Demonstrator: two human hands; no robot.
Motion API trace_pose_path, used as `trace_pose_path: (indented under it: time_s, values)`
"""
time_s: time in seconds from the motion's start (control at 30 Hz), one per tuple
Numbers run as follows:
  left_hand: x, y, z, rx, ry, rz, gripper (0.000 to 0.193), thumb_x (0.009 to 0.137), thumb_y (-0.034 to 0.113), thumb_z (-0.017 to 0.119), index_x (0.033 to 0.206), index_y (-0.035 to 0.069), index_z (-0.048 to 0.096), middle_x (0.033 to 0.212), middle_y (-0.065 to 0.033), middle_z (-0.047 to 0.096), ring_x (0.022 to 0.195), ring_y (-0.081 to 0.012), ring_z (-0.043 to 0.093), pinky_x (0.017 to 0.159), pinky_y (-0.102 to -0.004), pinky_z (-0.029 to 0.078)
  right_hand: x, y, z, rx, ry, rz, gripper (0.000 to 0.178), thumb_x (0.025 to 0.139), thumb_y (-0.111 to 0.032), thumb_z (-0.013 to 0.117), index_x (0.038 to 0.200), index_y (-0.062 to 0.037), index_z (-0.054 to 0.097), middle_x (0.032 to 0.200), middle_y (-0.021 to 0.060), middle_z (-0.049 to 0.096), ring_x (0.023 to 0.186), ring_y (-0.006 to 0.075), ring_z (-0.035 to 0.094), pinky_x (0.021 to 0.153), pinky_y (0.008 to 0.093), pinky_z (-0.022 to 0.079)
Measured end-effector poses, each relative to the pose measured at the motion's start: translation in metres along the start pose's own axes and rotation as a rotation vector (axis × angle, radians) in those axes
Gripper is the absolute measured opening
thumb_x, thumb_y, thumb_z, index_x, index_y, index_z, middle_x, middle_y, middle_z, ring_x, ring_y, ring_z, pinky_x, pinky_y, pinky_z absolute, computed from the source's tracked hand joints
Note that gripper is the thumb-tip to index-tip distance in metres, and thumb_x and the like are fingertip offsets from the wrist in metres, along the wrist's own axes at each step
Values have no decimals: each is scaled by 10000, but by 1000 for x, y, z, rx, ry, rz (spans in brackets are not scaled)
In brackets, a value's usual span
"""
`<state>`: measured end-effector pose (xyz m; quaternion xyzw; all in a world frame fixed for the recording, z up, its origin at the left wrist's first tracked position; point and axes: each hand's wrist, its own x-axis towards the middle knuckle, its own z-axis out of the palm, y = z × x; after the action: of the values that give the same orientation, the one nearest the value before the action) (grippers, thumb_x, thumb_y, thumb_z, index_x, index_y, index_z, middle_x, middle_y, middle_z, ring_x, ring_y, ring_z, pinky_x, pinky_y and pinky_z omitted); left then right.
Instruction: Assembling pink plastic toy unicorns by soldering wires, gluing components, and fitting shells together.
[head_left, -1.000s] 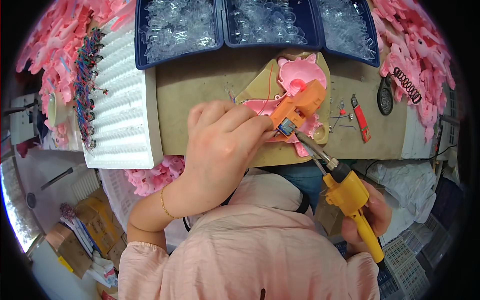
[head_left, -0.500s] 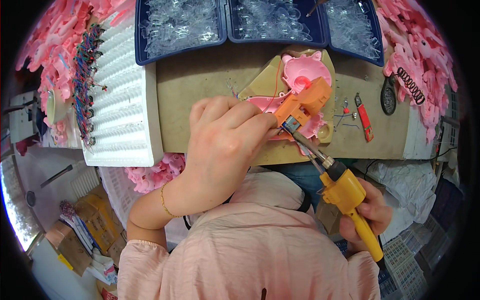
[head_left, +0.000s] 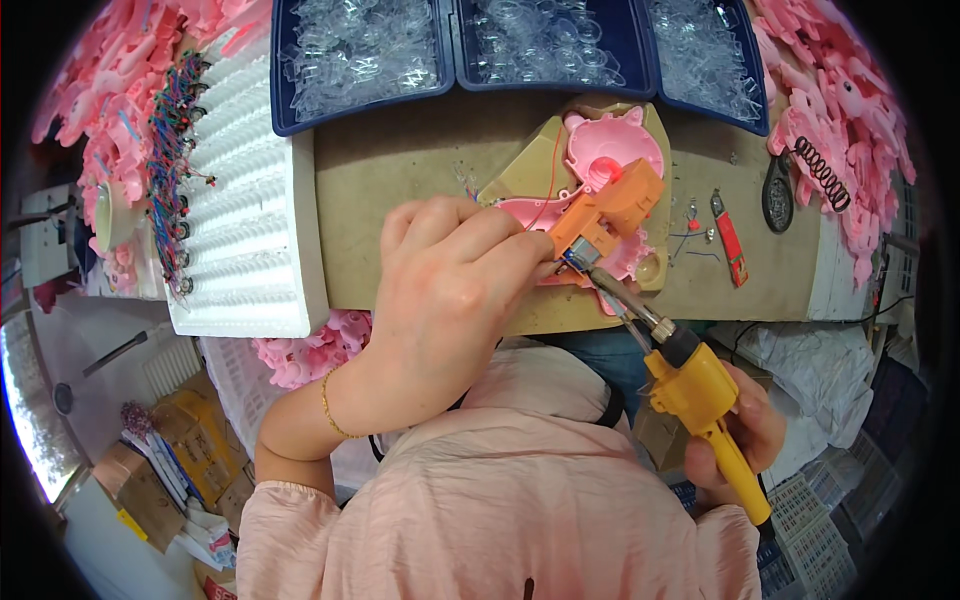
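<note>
My right hand [head_left: 752, 428] is wrapped round the yellow handle of a soldering iron [head_left: 700, 385], which has a metal tube beside its barrel. The iron's tip points up and left at a small blue-and-silver part [head_left: 580, 252] in an orange plastic housing [head_left: 622, 205]; whether they touch I cannot tell. My left hand [head_left: 450, 285] is closed in a pinch at the housing's lower left edge, its fingertips partly hidden. Under the housing lies a pink animal-shaped shell [head_left: 615, 140], set in a tan holder [head_left: 530, 165]. A thin red wire [head_left: 556, 160] rises from the shell.
Blue trays [head_left: 365, 105] of clear plastic pieces line the back. At left stands a white foam tray [head_left: 250, 240] with bundled coloured wires [head_left: 165, 150]. A red-handled cutter [head_left: 730, 240], wire bits and a black coiled cord [head_left: 822, 170] lie right; pink shells [head_left: 850, 100] heap both sides.
The soldering iron has drawn back slightly down and right, showing more of the small blue-and-silver part. My left hand stays in nearly the same place.
</note>
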<state>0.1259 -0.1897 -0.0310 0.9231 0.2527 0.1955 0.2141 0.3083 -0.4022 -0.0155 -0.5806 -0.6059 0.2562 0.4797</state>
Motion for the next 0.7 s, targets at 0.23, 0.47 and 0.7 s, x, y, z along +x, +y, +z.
trace_pose_path:
  time_s: [0.23,0.47,0.7]
  values:
    - [-2,0,-21,108,21,32,212,760,148,662,964,100,636,871,21,643,827,-187,534,792,-323,353,-12,2,8,215,239,9,583,824,-340,664,1258,-99,358,1226,238,477,1104,298,515,918,393,427]
    - [-24,10,-3,-852,66,-552,167,825,34,572,983,62,618,902,-27,673,783,-205,560,776,-306,371,-28,0,7,97,440,158,626,825,-256,674,1302,-97,302,1243,276,447,1122,326,506,911,414,443]
    - [-17,9,17,-51,157,-22,191,678,108,718,852,125,640,716,12,553,724,-190,524,702,-320,358,-38,2,14,208,385,123,631,810,-237,693,1294,-94,315,1236,288,453,1100,306,524,892,383,453]
